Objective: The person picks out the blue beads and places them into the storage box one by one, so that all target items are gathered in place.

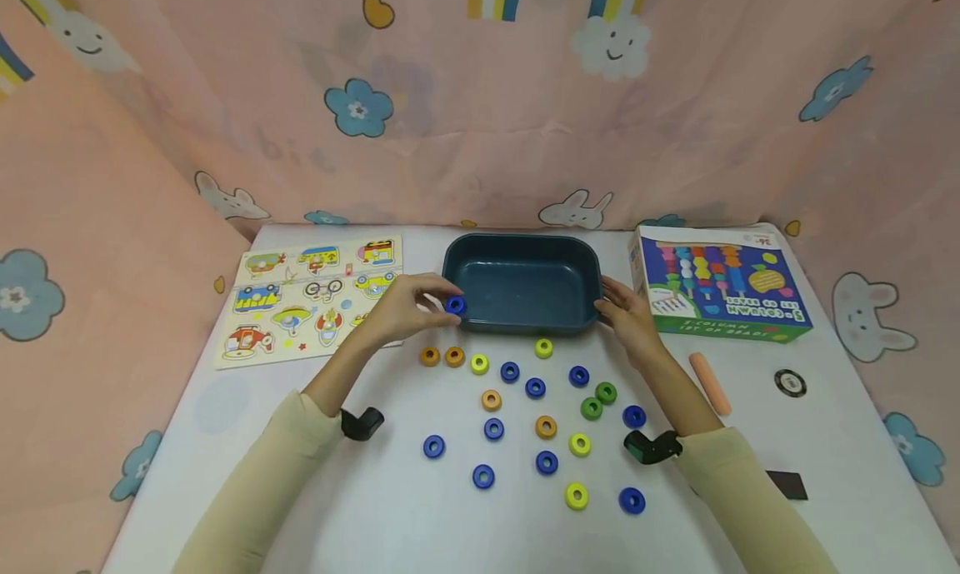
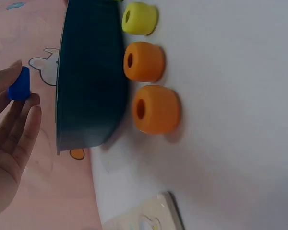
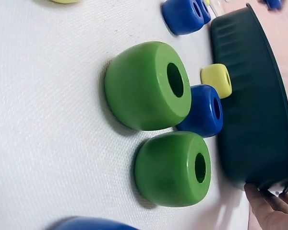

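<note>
Between thumb and fingers, my left hand pinches a blue bead with a hole through it, close by the left end of a dark teal tray. In the left wrist view the blue bead is up near the level of the tray's rim. At the tray's right end, my right hand grips the wall; in the right wrist view its fingers are at the tray's corner. Loose on the table in front are orange beads, yellow beads, blue beads and green beads.
A vehicle puzzle board lies left of the tray, partly behind the left hand. To the right stand a bead game box, an orange stick, a round black-and-white disc and a dark flat piece. A pink curtain hangs behind.
</note>
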`<state>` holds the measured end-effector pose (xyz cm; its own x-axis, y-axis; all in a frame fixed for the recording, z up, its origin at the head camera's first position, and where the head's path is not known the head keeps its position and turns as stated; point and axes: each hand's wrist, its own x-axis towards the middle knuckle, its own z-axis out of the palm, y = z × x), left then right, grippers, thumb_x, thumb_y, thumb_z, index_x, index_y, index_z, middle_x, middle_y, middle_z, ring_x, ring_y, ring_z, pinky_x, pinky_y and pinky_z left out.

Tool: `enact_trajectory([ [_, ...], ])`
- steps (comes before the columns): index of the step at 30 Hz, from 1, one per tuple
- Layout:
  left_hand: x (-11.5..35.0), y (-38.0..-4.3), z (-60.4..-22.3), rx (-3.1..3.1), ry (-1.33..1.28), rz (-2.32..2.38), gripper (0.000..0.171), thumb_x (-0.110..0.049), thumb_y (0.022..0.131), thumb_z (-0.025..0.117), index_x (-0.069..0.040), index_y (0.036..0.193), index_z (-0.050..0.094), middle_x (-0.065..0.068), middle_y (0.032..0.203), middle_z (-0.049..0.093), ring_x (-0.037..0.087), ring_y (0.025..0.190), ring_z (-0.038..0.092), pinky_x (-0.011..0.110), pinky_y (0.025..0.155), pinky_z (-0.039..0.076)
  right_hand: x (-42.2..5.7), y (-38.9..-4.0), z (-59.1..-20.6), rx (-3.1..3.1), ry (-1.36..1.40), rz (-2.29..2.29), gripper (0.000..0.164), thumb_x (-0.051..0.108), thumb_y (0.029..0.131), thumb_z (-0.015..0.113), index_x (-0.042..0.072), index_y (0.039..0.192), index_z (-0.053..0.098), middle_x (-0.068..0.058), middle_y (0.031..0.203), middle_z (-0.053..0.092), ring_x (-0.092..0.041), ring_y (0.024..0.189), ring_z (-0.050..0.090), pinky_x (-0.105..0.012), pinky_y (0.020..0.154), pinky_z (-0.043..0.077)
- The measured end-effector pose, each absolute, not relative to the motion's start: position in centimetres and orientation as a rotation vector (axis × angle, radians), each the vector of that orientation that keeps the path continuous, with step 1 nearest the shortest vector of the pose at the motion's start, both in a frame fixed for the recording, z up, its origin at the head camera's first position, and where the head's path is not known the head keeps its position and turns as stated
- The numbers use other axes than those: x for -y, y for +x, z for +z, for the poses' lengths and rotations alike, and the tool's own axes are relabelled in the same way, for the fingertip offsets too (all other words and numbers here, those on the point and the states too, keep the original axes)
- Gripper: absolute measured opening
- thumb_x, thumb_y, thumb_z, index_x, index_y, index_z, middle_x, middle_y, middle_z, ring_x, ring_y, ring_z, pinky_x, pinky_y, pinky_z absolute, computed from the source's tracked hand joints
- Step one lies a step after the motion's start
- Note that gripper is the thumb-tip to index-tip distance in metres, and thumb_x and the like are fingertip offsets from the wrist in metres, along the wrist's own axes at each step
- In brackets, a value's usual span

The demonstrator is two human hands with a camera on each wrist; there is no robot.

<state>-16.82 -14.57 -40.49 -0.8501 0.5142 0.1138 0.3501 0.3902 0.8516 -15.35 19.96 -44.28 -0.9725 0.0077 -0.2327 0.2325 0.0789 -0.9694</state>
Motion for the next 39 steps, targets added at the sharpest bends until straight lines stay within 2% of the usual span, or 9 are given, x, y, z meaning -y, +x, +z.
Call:
enact_trajectory([
  [10, 11.4, -22.8, -40.2, -2.598, 0.632, 1.408, 0.038, -0.012, 0.072, 0.080, -0.002, 0.107, 0.068, 0.006, 0.092, 0.065, 0.018, 0.081, 0.059, 0.028, 0.066, 0.050, -19.7, -15.6, -44.4, -2.159, 0.244, -1.988, 0.051, 0.002, 0.096, 0.043, 0.002, 0.144, 0.026, -0.017, 0.144, 0.033, -0.027, 0.128, 0.037, -0.040, 0.100, 0.037],
  [15, 11.2, -24.0, -40.6, -2.615, 0.606, 1.432, 0.037, -0.010, 0.071, 0.081, -0.003, 0.105, 0.068, 0.007, 0.094, 0.062, 0.019, 0.080, 0.060, 0.029, 0.065, 0.050, -19.4, -15.7, -44.4, -2.161, 0.249, -1.965, 0.051, 0.003, 0.097, 0.043, 0.003, 0.145, 0.025, -0.017, 0.144, 0.032, -0.027, 0.128, 0.036, -0.041, 0.101, 0.037],
  [18, 11.3, -24.1, -40.7, -2.617, 0.609, 1.430, 0.040, -0.011, 0.071, 0.081, -0.001, 0.108, 0.067, 0.008, 0.099, 0.063, 0.021, 0.086, 0.060, 0.030, 0.071, 0.051, -19.2, -15.7, -44.4, -2.164, 0.247, -1.956, 0.051, 0.002, 0.097, 0.042, 0.003, 0.145, 0.026, -0.017, 0.144, 0.032, -0.027, 0.128, 0.037, -0.040, 0.100, 0.037],
  [23, 11.4, -24.2, -40.4, -2.610, 0.639, 1.480, 0.044, -0.011, 0.072, 0.080, -0.001, 0.112, 0.065, 0.009, 0.106, 0.063, 0.025, 0.096, 0.058, 0.032, 0.080, 0.050, -19.3, -15.8, -44.4, -2.185, 0.238, -1.967, 0.051, 0.002, 0.096, 0.043, 0.002, 0.144, 0.026, -0.017, 0.144, 0.033, -0.027, 0.128, 0.037, -0.039, 0.099, 0.039],
  [31, 11.9, -23.2, -39.9, -2.579, 0.643, 1.523, 0.039, -0.013, 0.073, 0.080, -0.005, 0.109, 0.067, 0.007, 0.101, 0.065, 0.023, 0.089, 0.059, 0.030, 0.076, 0.051, -19.7, -15.8, -44.1, -2.197, 0.246, -1.960, 0.051, 0.002, 0.096, 0.043, 0.003, 0.145, 0.026, -0.017, 0.144, 0.033, -0.027, 0.127, 0.038, -0.038, 0.099, 0.039],
  [36, 13.0, -20.6, -39.7, -2.466, 0.685, 1.612, 0.038, -0.012, 0.076, 0.077, -0.004, 0.111, 0.066, 0.009, 0.102, 0.065, 0.025, 0.088, 0.059, 0.033, 0.075, 0.051, -19.9, -15.7, -44.1, -2.189, 0.251, -1.963, 0.052, 0.002, 0.096, 0.043, 0.003, 0.145, 0.025, -0.017, 0.144, 0.033, -0.027, 0.128, 0.037, -0.038, 0.100, 0.038],
  [39, 13.6, -17.7, -39.1, -2.367, 0.717, 1.671, 0.037, -0.005, 0.077, 0.075, 0.001, 0.112, 0.064, 0.015, 0.103, 0.064, 0.034, 0.090, 0.057, 0.040, 0.077, 0.051, -20.0, -15.5, -44.2, -2.195, 0.269, -1.933, 0.052, 0.003, 0.097, 0.042, 0.004, 0.145, 0.024, -0.016, 0.145, 0.032, -0.027, 0.128, 0.037, -0.038, 0.100, 0.038],
])
